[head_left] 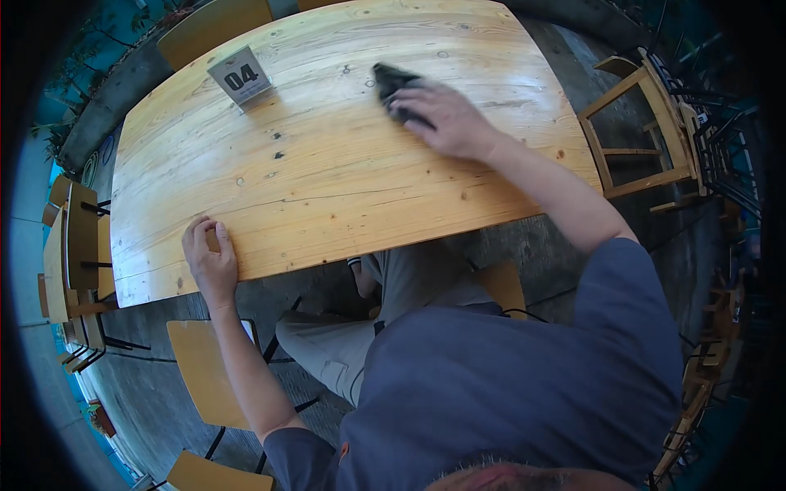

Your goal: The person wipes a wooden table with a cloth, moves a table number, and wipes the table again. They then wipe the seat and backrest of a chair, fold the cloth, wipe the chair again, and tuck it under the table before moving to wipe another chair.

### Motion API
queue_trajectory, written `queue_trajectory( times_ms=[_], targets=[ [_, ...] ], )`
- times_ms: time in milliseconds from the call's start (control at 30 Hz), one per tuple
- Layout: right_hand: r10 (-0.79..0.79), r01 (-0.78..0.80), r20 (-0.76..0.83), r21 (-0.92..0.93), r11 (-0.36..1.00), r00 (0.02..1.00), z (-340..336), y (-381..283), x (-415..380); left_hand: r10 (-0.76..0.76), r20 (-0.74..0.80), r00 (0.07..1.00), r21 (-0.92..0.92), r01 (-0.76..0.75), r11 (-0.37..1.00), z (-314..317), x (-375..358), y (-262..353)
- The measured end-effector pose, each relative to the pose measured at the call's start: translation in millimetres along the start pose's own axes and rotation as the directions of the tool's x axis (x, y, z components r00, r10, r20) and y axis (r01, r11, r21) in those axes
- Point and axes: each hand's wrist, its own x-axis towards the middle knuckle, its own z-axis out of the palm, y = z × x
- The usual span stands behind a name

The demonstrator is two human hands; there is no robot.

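On the wooden table (327,184), my right hand (442,119) presses a dark cloth (393,84) against the top, right of the middle and toward the far side. The cloth is bunched under my fingers, and its tip sticks out to the left. My left hand (210,255) rests on the near left edge of the table, its fingers bent and apart, with nothing in it. A small sign (239,78) with the number 04 stands at the far left of the tabletop.
A wooden chair (643,131) stands beyond the table's right end. Another chair's seat (206,372) is near my left forearm. More chairs (82,237) are at the left, and one chair back (209,31) is behind the far edge.
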Motion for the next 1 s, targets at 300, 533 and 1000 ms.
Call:
queue_trajectory(
  times_ms=[300,533,1000],
  targets=[
    [0.565,-0.599,-0.232,-0.116,0.792,0.792,10.9,132.2,-26.5,-0.028,-0.026,0.999,0.075,0.030,0.997,2.6,3.3,7.1],
    [-0.163,0.195,-0.125,0.317,0.928,0.979,10.4,-188.8,-22.6,0.016,0.009,1.000,0.032,-0.017,0.999,3.9,1.3,-2.9],
    [0.664,-0.695,-0.237,-0.080,0.714,0.709,-56.3,54.9,-176.7,-0.036,-0.003,0.999,0.055,0.037,0.998,5.8,1.5,1.7]
  ],
)
